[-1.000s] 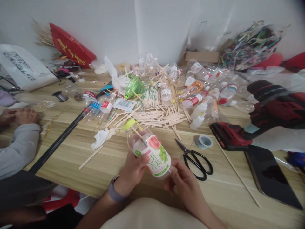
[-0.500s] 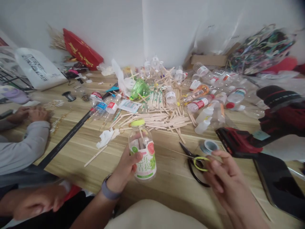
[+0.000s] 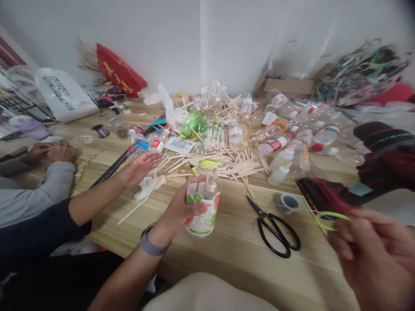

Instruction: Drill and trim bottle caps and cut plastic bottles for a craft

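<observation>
My left hand (image 3: 177,208) is wrapped round a clear plastic bottle (image 3: 203,224) with a fruit label and a yellow-green cap (image 3: 208,164). The bottle is held nearly upright above the table, with a thin stick showing inside it. At the right, my right hand (image 3: 372,242) pinches a yellow-green ring (image 3: 330,220), which looks like the loose band of a bottle cap. Black-handled scissors (image 3: 275,231) lie on the table between my hands. A small roll of tape or wire (image 3: 288,203) sits just behind them.
Wooden sticks (image 3: 227,166) and many plastic bottles (image 3: 275,140) cover the back. A red cordless drill (image 3: 337,194) stands at the right. Another person's hand (image 3: 141,167) reaches in from the left; a second person's hands (image 3: 58,151) rest farther left, near a black strip (image 3: 112,170).
My right hand has moved right with the ring, uncovering the scissors. The bottle has shifted slightly right and up. A neighbour's arm has reached in over the table from the left.
</observation>
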Tool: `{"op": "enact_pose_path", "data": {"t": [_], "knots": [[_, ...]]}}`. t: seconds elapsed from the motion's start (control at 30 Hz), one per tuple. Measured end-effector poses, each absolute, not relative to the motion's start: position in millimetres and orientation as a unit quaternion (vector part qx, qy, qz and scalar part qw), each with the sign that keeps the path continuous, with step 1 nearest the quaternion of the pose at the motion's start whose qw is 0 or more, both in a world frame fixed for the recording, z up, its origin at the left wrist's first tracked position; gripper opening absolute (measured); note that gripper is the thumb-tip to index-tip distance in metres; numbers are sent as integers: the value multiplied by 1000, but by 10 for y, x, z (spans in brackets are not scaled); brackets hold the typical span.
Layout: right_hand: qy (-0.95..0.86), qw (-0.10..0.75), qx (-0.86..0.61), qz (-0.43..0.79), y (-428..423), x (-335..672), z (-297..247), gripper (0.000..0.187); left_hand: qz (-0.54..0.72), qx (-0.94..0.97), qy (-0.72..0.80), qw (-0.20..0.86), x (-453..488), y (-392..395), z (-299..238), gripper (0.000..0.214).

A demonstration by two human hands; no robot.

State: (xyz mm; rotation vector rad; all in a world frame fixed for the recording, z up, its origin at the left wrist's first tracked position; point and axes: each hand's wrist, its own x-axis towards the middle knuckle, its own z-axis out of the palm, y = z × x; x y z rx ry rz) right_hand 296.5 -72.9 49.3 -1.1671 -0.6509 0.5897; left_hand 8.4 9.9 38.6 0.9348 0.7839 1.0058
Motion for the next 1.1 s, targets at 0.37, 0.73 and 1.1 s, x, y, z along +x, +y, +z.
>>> {"op": "enact_pose_path", "data": {"t": [0.37,0.73,1.1], "knots": [[-385,653,-557,338,-673,2683,356,27,282,561,249,738,878,115,731,75],[-214,629,-542,514,-842,2403,68,47,290,540,279,739,1363,383,895,63],[-163,675,-477,539,-648,2258,96,35,364,516,306,713,1445,509,905,67]]}}
